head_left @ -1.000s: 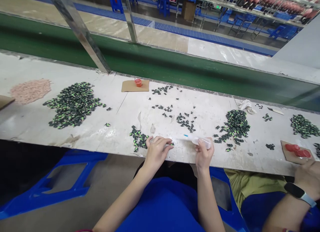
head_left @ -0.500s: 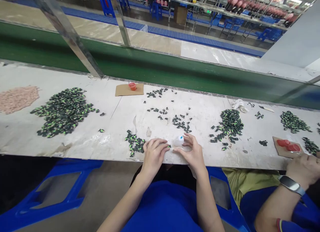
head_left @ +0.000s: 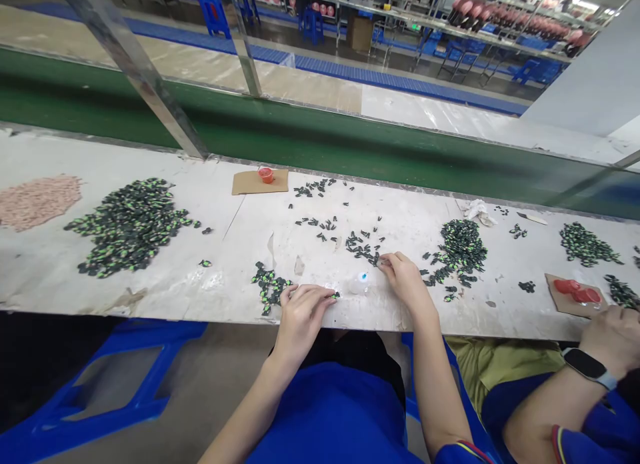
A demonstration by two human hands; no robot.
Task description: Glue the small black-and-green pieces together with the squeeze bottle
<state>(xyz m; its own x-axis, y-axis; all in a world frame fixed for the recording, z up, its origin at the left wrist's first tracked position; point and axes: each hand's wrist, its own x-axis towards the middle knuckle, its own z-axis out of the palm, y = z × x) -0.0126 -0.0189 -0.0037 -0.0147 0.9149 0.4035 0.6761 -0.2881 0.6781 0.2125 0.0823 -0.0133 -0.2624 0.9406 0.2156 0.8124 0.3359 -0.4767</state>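
Observation:
My left hand (head_left: 304,309) is closed in a pinch near the table's front edge, with a small black-and-green piece (head_left: 336,295) at its fingertips. Beside its knuckles lies a loose cluster of similar black-and-green pieces (head_left: 270,287). My right hand (head_left: 407,281) reaches forward, fingertips pinched together at the edge of a scatter of small dark pieces (head_left: 361,244); whatever they hold is too small to make out. Between my hands a small whitish bottle with a blue tip (head_left: 359,284) rests on the table, touched by neither.
A red cup (head_left: 266,175) sits on cardboard (head_left: 245,183) at the back. Larger heaps of black-and-green pieces lie left (head_left: 133,227) and right (head_left: 463,247), with a pinkish pile (head_left: 40,201) far left. A co-worker's hand (head_left: 607,337) is at the right, near red cups (head_left: 585,295).
My right hand has let go of the bottle and moved forward and right to the dark pieces. My left hand keeps its pinch in nearly the same place.

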